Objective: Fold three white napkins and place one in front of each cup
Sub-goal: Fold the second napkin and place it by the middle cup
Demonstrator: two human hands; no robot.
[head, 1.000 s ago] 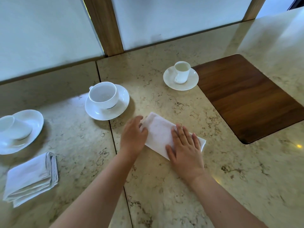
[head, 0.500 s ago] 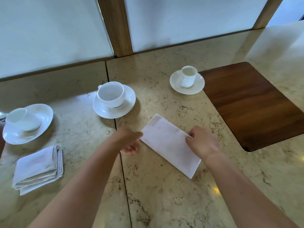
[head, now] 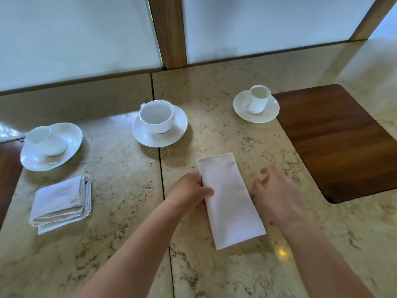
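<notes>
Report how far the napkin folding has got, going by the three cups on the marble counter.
Done: one folded white cloth napkin lies in front of the left white cup on its saucer. In hand: the left hand grips a long, partly folded white napkin near the middle white cup; the right hand, blurred, hovers beside it. Left: finishing this fold, and a third napkin, not in view, for the right small white cup.

Counter [head: 120, 203]: beige stone, mottled with darker brown veining, dark seams between slabs. Long napkin [head: 227, 196], near centre: plain white. Folded napkin [head: 60, 201], near left: white, slightly greyed at the layered edges. Three cups, left [head: 43, 138], centre [head: 156, 116], far right [head: 257, 98]: plain white, on white saucers [head: 139, 134]. Inset panel [head: 343, 143], right: dark brown wood grain. Far wall [head: 75, 33]: pale white panels, light brown wooden posts [head: 169, 31].
</notes>
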